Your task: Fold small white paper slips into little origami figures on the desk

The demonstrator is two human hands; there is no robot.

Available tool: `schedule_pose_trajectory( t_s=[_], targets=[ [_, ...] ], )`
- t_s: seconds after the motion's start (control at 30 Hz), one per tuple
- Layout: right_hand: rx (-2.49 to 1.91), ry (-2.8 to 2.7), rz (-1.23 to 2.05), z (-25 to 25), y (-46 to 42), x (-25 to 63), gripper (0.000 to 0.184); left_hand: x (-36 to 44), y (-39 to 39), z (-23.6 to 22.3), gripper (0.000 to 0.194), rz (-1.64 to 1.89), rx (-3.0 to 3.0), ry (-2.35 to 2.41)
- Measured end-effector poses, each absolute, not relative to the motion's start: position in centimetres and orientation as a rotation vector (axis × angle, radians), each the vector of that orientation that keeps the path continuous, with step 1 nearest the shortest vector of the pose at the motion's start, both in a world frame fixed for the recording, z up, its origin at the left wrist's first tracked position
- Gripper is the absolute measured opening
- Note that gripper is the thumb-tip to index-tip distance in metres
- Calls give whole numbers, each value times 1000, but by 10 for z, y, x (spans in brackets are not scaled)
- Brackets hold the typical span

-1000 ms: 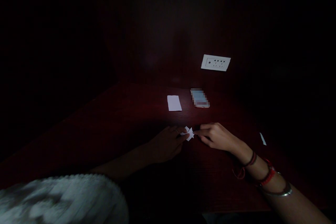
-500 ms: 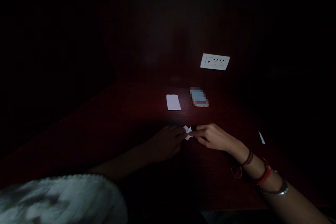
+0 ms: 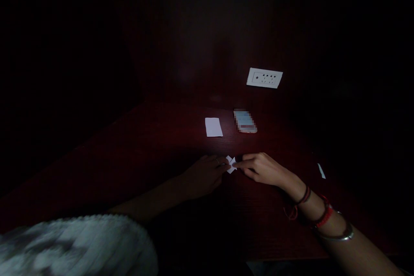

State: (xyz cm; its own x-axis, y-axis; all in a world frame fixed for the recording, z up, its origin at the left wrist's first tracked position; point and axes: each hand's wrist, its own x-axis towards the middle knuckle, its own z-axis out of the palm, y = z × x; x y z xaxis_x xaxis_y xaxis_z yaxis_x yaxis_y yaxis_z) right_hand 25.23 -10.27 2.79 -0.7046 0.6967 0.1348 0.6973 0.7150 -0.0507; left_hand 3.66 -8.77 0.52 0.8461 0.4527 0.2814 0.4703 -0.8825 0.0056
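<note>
Three white paper pieces and a phone (image 3: 245, 121), screen pixelated, on dark red table (image 3: 129, 151). Folded paper (image 3: 230, 170) sits between the hands, partly covered by fingers. Blank sheet (image 3: 214, 127) lies beyond it, phone just right of that; thin paper strip (image 3: 321, 171) off past the right wrist. Socket plate (image 3: 264, 78) on back wall (image 3: 194, 60). Pale fuzzy cloth (image 3: 80, 246) blocks lower left corner.

Left hand (image 3: 205, 177): thumb and forefinger closed on left side of folded paper; can't tell if paper is lifted. Right hand (image 3: 265, 169): forefinger out, tip on paper's right part, other fingers curled; can't tell if it pinches.

Vs 1 s ago: right fingertip has gone from the paper's right tip inward onto it. Vs 0.5 s: hands about the same.

Table's left edge runs diagonally, near edge shows at bottom right, right edge lost in dark. Wall closes the back just behind phone. Widest stretch of tabletop is left of left hand; right forearm limits the right.
</note>
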Motion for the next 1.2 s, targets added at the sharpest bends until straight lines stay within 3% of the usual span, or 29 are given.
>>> schedule_pose_trajectory(
  t_s=[0.73,1.2],
  targets=[
    [-1142,-2694,11,27,-103,252,24,38,-87,3,40,-389,-2939,-744],
    [-1137,-2790,-2,31,-104,247,28,40,-89,9,40,-369,-2925,-744]
  ],
)
